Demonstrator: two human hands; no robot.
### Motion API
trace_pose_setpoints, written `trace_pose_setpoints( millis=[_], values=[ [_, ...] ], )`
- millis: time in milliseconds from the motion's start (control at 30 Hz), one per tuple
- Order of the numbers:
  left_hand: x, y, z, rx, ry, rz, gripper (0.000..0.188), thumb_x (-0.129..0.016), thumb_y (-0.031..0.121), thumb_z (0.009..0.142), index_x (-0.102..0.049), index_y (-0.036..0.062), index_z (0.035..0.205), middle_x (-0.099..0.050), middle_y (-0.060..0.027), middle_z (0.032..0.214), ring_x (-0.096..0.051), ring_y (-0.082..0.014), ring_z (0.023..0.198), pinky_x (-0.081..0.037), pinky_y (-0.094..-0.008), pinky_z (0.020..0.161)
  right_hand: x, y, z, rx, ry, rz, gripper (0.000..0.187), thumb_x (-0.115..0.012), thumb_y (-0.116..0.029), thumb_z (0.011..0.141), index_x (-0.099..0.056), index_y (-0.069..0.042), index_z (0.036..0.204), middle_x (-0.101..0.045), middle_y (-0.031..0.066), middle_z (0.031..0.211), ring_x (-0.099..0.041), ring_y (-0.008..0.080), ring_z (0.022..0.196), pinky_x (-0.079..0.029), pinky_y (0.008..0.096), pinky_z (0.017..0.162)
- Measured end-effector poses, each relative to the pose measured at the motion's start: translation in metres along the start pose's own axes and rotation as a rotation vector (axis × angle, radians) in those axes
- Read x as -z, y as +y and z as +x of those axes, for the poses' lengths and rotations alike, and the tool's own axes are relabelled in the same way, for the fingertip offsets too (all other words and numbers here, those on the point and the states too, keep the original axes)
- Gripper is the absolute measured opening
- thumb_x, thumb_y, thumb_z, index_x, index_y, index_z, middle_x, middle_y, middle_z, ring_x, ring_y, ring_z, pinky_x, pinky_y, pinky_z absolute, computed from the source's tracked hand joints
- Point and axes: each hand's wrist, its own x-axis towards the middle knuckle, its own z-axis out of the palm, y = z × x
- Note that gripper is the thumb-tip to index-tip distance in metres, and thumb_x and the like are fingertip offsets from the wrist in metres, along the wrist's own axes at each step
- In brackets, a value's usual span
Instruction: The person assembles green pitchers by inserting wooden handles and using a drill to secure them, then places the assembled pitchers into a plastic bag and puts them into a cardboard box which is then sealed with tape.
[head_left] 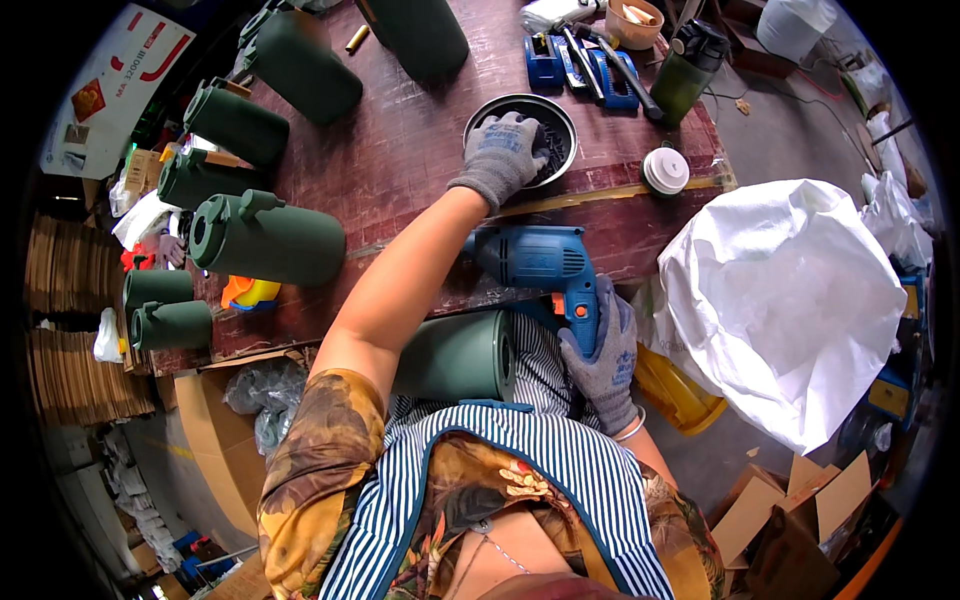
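Observation:
My left hand (503, 152), in a grey knit glove, reaches into a round bowl (573, 143) of small dark pieces (553, 152), which look like screws. Its fingers curl down among them and the tips are hidden, so what they hold does not show. My right hand (606, 362), gloved the same way, is wrapped round the handle of a blue power drill (540, 258). The drill lies level at the table's near edge, its front end pointing left. Across my lap lies a dark green jug body (455, 357), its round end facing right, partly covered by my left arm.
Several green jugs (275, 240) line the left side of the reddish table (400, 160). Blue tools (545, 62), a dark bottle (688, 72) and a white-topped lid (665, 171) sit at the right. A large white sack (790, 300) stands beside the table, above open cartons (750, 515).

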Motion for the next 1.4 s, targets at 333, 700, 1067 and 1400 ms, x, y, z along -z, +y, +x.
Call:
trace_pose_setpoints(
  millis=[333, 700, 1067, 1400],
  values=[
    [-0.001, -0.023, -0.008, -0.134, 0.285, -0.424, 0.021, -0.07, 0.013, 0.086, -0.07, 0.0092, 0.106, -0.068, -0.0111, 0.105, -0.066, -0.0292, 0.1, -0.053, -0.0395, 0.09, -0.003, 0.005, 0.002, -0.028, 0.036, 0.121, 0.093, -0.079, -0.034, 0.078, -0.033, -0.005, 0.155, -0.05, 0.0228, 0.132, -0.051, 0.0401, 0.119, -0.042, 0.0492, 0.103],
    [-0.009, -0.187, -0.233, 0.511, 0.1, -1.577, 0.024, -0.062, 0.016, 0.098, -0.061, -0.0011, 0.115, -0.069, -0.0129, 0.109, -0.066, -0.0241, 0.108, -0.058, -0.0364, 0.094, 0.013, 0.024, 0.001, -0.488, -0.309, 1.003, 0.061, -0.074, -0.013, 0.09, -0.044, 0.0, 0.142, -0.061, 0.0077, 0.12, -0.063, 0.0151, 0.101, -0.053, 0.0267, 0.086],
    [-0.007, -0.176, -0.212, 0.715, -0.143, -2.068, 0.027, -0.053, 0.006, 0.1, -0.052, -0.0053, 0.125, -0.062, -0.0207, 0.125, -0.061, -0.0319, 0.12, -0.053, -0.042, 0.105, 0.012, 0.064, -0.007, 0.18, -0.388, 0.172, 0.035, -0.063, -0.007, 0.095, -0.061, -0.001, 0.129, -0.061, 0.0128, 0.123, -0.064, 0.019, 0.102, -0.054, 0.03, 0.086],
    [-0.018, -0.175, -0.205, 0.758, -0.022, -1.996, 0.024, -0.059, 0.014, 0.101, -0.059, -0.002, 0.12, -0.066, -0.0176, 0.118, -0.069, -0.0286, 0.104, -0.06, -0.0363, 0.088, 0.014, 0.06, -0.01, 0.082, -0.428, 0.275, 0.036, -0.066, -0.012, 0.096, -0.059, -0.001, 0.13, -0.055, 0.0145, 0.13, -0.062, 0.0195, 0.105, -0.054, 0.0319, 0.087]
  ],
)
